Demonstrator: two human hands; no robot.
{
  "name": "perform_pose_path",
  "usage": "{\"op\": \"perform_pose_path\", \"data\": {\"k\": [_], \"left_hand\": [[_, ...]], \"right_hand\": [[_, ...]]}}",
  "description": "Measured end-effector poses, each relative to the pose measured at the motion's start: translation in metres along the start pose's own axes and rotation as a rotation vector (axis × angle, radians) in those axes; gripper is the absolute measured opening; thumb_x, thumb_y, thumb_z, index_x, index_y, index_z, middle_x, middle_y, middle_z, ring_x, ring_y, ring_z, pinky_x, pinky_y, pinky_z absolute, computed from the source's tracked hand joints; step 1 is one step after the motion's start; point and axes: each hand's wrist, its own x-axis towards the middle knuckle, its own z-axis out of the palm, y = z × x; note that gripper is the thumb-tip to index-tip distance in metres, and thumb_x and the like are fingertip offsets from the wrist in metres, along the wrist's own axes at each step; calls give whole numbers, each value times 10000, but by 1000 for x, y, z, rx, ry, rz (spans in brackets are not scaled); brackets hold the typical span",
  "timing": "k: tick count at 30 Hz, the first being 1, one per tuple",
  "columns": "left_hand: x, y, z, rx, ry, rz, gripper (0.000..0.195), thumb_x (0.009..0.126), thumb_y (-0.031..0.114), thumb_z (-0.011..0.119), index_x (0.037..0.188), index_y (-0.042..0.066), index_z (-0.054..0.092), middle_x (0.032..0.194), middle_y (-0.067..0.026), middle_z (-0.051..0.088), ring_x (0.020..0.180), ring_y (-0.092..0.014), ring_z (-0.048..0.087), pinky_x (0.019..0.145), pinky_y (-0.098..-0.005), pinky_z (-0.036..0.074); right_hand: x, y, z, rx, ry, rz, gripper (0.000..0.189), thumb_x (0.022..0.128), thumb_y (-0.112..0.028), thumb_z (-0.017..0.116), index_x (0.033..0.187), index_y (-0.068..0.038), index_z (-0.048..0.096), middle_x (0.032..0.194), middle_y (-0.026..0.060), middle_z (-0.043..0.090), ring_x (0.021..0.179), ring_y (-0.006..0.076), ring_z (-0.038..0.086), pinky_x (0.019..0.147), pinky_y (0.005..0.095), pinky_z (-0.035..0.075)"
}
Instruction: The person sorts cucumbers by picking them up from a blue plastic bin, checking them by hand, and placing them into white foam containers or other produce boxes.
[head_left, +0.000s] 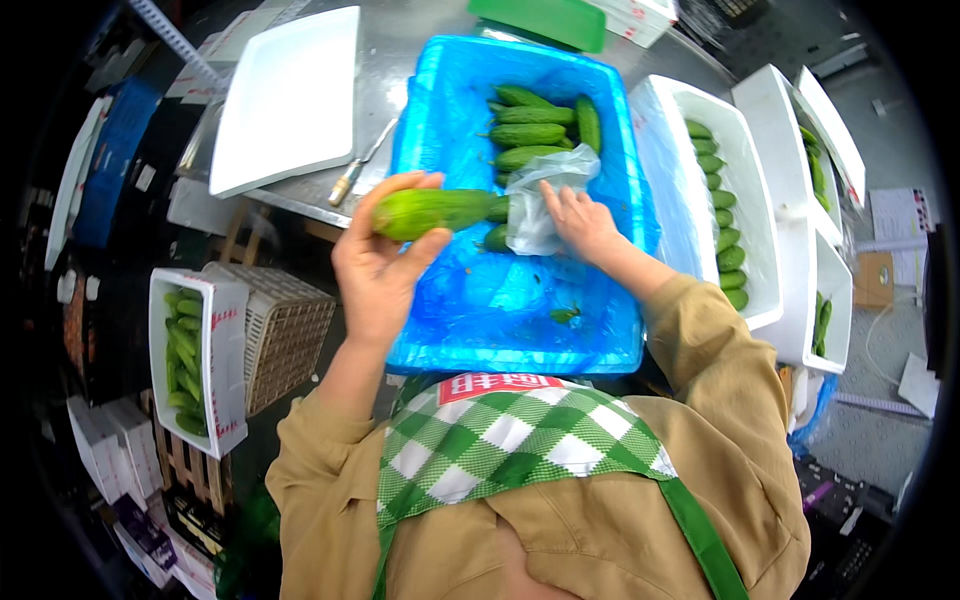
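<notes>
A pale green cucumber (431, 214) lies sideways in my left hand (375, 274), with thumb below and fingers behind it, above the left part of a blue plastic-lined bin (517, 334). My right hand (585, 225) rests on a crumpled translucent plastic sheet (551, 176), index finger extended; whether it grips the plastic is unclear. Partly under the sheet, several darker green cucumbers (529, 135) are stacked sideways in the bin, while one cucumber (588, 124) stands lengthwise at the right end of the rows. A small green scrap (564, 315) sits on the bin's near floor.
White foam boxes of cucumbers stand right (765, 225) and lower left (240, 375). On the metal table (386, 82) lie a white foam lid (292, 105) and a wooden-handled tool (341, 187). A green tray (544, 22) is behind the bin; a wicker-patterned basket (289, 330) stands left.
</notes>
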Motion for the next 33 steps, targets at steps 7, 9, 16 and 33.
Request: {"op": "perform_pose_path", "data": {"k": [7,9,16,33], "left_hand": [[-1,5,-18,-70,69,20,480,803,-1,661,1240,-25,463,1166,-214,569,1094,-235,549,957,-349,430],[-2,8,-17,-85,84,12,480,808,13,659,1242,-29,458,1161,-220,570,1096,-244,551,957,-356,430],[-1,13,-21,-116,48,0,493,835,87,649,1252,-49,425,1149,-224,576,1099,-285,552,963,-403,427],[-1,31,-39,-2,102,48,609,838,334,646,1286,7,395,1185,-242,546,1135,-366,526,947,-445,448]], "right_hand": [[-6,7,-5,189,-112,-278,88,706,-45,572,758,-8,634,765,192,640,761,334,656,650,395,545],[-4,10,-15,233,-144,-259,98,693,-29,575,783,-15,611,775,191,630,758,337,639,668,400,525],[22,97,-98,965,122,167,131,810,-51,557,910,-1,626,691,55,600,586,107,593,560,253,483],[-17,-31,-95,671,-357,-655,258,720,-134,666,962,-66,607,983,127,578,893,335,587,780,399,472]]}}
